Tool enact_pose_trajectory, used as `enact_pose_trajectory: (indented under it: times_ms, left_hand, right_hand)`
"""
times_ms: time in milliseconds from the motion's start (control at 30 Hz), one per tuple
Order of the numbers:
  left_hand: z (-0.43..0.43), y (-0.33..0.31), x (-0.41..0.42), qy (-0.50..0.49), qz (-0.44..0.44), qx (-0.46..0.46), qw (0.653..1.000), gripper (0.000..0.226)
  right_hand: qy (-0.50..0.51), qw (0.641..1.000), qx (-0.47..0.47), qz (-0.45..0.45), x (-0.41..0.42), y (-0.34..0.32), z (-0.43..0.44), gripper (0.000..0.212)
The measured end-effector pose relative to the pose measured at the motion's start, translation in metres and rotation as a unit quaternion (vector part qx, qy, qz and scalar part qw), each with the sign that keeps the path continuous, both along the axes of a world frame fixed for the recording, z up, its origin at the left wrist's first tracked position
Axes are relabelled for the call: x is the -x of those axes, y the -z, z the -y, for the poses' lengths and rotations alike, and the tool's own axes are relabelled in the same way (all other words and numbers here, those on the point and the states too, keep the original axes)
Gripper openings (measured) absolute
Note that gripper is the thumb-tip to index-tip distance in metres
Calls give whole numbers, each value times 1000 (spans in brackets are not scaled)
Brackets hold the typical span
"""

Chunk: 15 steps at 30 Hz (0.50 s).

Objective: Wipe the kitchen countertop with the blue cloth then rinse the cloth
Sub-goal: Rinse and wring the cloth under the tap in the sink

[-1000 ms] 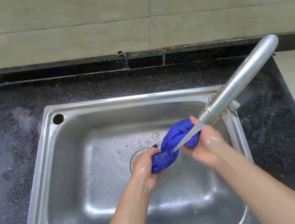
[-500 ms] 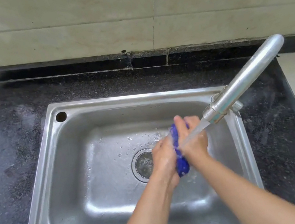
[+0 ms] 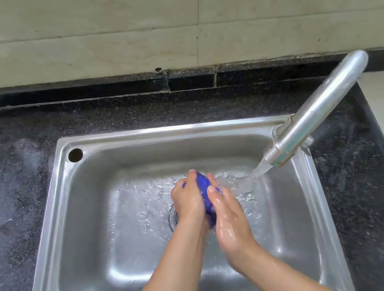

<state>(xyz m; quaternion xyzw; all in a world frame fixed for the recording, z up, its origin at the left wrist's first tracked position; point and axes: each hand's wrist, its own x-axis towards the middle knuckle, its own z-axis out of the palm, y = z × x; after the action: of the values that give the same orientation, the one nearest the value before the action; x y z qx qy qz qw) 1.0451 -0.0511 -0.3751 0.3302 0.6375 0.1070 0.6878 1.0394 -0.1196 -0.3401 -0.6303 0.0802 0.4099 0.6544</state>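
As it was clasped between the left hand [image 3: 188,202] and the right hand [image 3: 226,213], the blue cloth [image 3: 205,189] was held low inside the steel sink [image 3: 132,134], over the drain [image 3: 172,216], which was mostly hidden by the left wrist. A shallow sheet of splashing water was spread across the basin floor around the hands.

The cloth was bunched into a narrow wad, its long axis running from the person toward the back wall, and only a strip of it could be seen between the palms. The left fingers were curled over its far end. The right thumb was laid along its near side and the right fingertips were hooked over its top, so it was grasped by both hands. Both forearms were stretched forward over the near rim, and the wrists were brought close together.

A stream of water [image 3: 254,172] was poured slantwise from the faucet [image 3: 320,107] onto the right fingers. The sink was set into a dark speckled countertop [image 3: 22,162].
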Motion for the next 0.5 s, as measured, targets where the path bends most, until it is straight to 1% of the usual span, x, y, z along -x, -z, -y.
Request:
enact_pose_trajectory:
  times_ms: [33,100,133,167,200,233,267,300,333,367,400,433,467,500]
  left_hand:
    - [1,-1,1,-5,11,7,1000,25]
    - [15,-7,2,25,42,30,998,38]
    - [21,-11,2,38,49,41,997,44]
    - [24,-14,2,47,52,51,996,50]
    - [23,-16,3,57,57,57,995,54]
    - [19,-18,4,65,67,58,994,56]
    - [13,-18,5,75,76,49,993,56]
    - [9,-16,6,82,94,41,991,52]
    - [7,-15,7,93,117,22,989,44]
    - [6,-14,8,105,133,-5,986,31]
    - [3,-13,9,111,127,-44,985,16]
    - [-1,-14,11,98,110,-76,986,1]
    - [-7,-12,14,71,87,-100,989,10]
    - [-13,-10,18,38,80,-110,990,17]
  right_hand:
    - [-27,999,12,34,7,6,3,31]
    - [21,988,117,94,-15,30,4,19]
    - [35,979,178,89,-33,41,3,20]
    - [41,973,216,72,-51,49,5,23]
    - [37,970,231,64,-63,58,10,24]
    - [42,971,225,69,-72,59,14,23]
    - [48,978,194,63,-75,53,18,20]
    - [40,990,131,45,-74,44,21,16]
    - [3,998,64,23,-71,37,23,15]
    - [-51,998,34,16,-66,32,25,14]
    - [-100,994,38,22,-60,30,27,12]
    - [-124,989,71,36,-57,34,30,9]
    - [-120,985,112,60,-59,37,32,7]
    - [-94,981,151,73,-64,38,34,6]
